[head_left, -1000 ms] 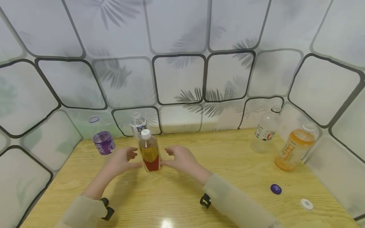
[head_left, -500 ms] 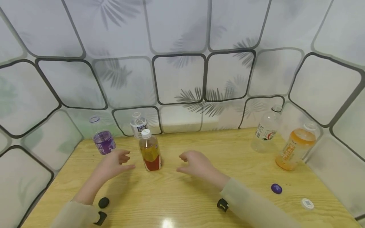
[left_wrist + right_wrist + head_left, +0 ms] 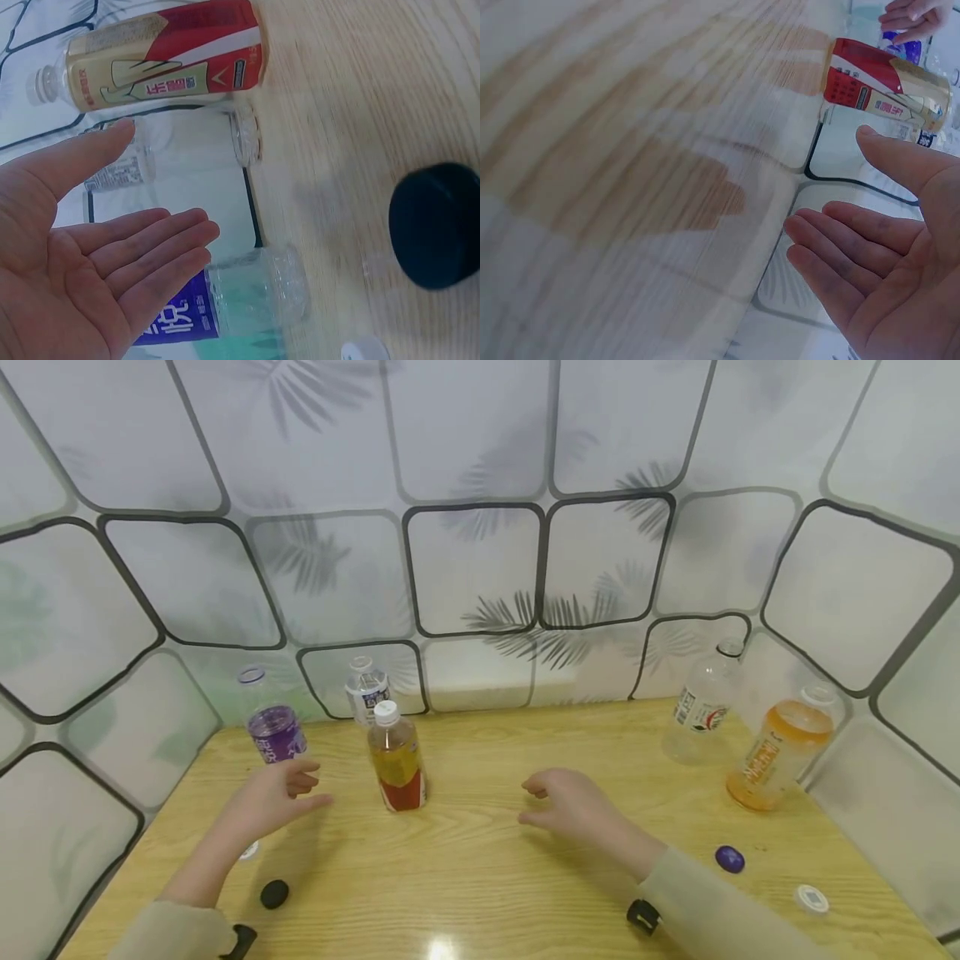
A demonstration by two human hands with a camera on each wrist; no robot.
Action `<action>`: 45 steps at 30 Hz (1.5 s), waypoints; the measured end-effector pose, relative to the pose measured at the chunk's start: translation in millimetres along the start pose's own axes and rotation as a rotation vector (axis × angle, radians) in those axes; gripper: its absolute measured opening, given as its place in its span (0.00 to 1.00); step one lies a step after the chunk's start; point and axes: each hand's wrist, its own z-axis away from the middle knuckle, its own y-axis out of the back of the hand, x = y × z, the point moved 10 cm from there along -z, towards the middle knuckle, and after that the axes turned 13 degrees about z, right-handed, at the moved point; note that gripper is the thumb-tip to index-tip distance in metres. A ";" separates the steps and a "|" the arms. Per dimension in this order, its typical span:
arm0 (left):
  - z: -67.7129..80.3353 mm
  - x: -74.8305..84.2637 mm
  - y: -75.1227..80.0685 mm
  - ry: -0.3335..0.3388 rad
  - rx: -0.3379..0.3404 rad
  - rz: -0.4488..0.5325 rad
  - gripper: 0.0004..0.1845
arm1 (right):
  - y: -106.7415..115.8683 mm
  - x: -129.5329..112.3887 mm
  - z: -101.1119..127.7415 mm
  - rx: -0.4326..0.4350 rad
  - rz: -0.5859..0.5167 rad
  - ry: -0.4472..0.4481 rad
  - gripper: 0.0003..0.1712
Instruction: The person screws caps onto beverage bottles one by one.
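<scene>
The red-labelled bottle (image 3: pixel 397 758) stands upright on the table (image 3: pixel 480 877), long axis vertical, white cap on, amber liquid filling it to near the neck. It sits between the two hands and touches neither. From the left hand (image 3: pixel 270 795) it lies at about 2 o'clock, near; from the right hand (image 3: pixel 573 803) it lies at about 10 o'clock and farther off, so the left hand is the nearer one.

Both grips are wide and hold nothing. The left wrist view shows the left hand (image 3: pixel 90 255) with palm bare, fingers nearly straight and together, thumb spread toward the bottle (image 3: pixel 161 56). The right wrist view shows the right hand (image 3: pixel 885 255) the same way, fingers loosely extended, thumb pointing toward the bottle (image 3: pixel 885 90).

Containers:
- At 12 o'clock just behind the red-labelled bottle, a small clear bottle (image 3: pixel 365 687) with a dark label; contents cannot be told.
- At 10 o'clock, a purple-labelled bottle (image 3: pixel 272 727) with its mouth open, looking empty in its upper part.
- At 2 o'clock, well apart, a clear bottle (image 3: pixel 697 706) without a cap, seemingly empty, and beside it an orange-drink bottle (image 3: pixel 776 752), mostly full.

Loose caps lie on the table: a black cap (image 3: pixel 274 893) near the left forearm, a purple cap (image 3: pixel 729 858) and a white cap (image 3: pixel 812 898) at the right.
</scene>
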 end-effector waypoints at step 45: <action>-8.2 -61.4 68.1 0.243 0.189 -0.091 0.62 | 62.1 161.9 94.8 0.009 0.188 -0.233 0.36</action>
